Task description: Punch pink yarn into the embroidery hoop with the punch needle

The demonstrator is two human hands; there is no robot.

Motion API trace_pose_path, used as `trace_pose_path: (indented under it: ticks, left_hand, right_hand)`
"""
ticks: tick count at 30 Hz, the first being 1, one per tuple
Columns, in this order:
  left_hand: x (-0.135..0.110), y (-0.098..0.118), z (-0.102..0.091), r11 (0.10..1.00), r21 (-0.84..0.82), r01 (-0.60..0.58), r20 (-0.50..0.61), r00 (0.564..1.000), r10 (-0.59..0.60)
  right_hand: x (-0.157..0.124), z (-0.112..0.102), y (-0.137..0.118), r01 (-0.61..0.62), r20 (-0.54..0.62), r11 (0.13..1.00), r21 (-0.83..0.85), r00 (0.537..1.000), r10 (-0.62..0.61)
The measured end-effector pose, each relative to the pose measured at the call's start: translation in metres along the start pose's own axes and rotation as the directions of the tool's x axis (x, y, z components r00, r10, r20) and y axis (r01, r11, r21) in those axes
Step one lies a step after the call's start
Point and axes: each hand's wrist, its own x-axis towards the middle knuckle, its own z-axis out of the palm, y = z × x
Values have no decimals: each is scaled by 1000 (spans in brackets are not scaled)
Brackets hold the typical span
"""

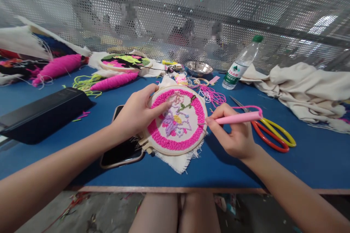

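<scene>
My left hand [140, 111] grips the left side of a round embroidery hoop [177, 150], its thumb lying over the fabric. White cloth in the hoop carries a thick pink looped ring around purple, yellow and green flower stitching. My right hand [232, 134] is closed around a pink punch needle [237, 118], held nearly level. Its tip meets the pink ring at the hoop's right side. Pink yarn loops from the back end of the tool. Beneath the hoop and my left wrist lies a phone [123, 156], partly covered.
Scissors [273, 134] with red and yellow handles lie at the right, near a water bottle [236, 67] and crumpled cloth [300, 87]. Pink yarn bundles [115, 81], another hoop [125, 61] and a metal bowl [199, 68] sit farther back. A black case [46, 113] is at the left.
</scene>
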Motion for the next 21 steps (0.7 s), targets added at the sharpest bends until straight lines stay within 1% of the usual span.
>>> trace_pose_path:
  ticks: [2, 3, 5, 9, 11, 12, 15, 17, 19, 21]
  left_hand:
    - [1, 0, 0, 1000, 1, 3, -5, 1000, -3]
    - [1, 0, 0, 1000, 2, 6, -6, 1000, -6]
    - [1, 0, 0, 1000, -12, 2, -6, 1000, -2]
    - [0, 1, 1, 993, -120, -23, 0, 1000, 23]
    - [-1, 2, 1, 988, -154, -20, -4, 1000, 20]
    - [-1, 1, 1, 987, -163, -15, -3, 1000, 15]
    - [0, 0, 3, 979, -205, 9, 13, 1000, -7]
    - [1, 0, 4, 966, -257, 24, 10, 1000, -22]
    - [1, 0, 6, 949, -312, 38, -6, 999, -42]
    - [1, 0, 6, 936, -350, 36, -28, 998, -49]
  right_hand:
    - [0, 1, 0, 2, 16, 1000, -1, 1000, -2]
    - [0, 1, 0, 3, 43, 1000, -12, 999, -2]
    - [0, 3, 0, 6, 136, 997, -70, 991, 3]
    - [1, 8, 0, 29, 338, 966, -258, 939, 62]
    - [2, 11, 0, 25, 404, 957, -290, 909, 99]
    - [3, 11, 1, -2, 421, 959, -285, 898, 128]
    - [3, 10, 3, -163, 398, 964, -212, 886, 238]
    - [3, 9, 6, -248, 354, 960, -128, 893, 277]
    - [2, 7, 10, -276, 308, 961, -30, 912, 272]
    - [2, 6, 15, -272, 270, 961, 47, 930, 250]
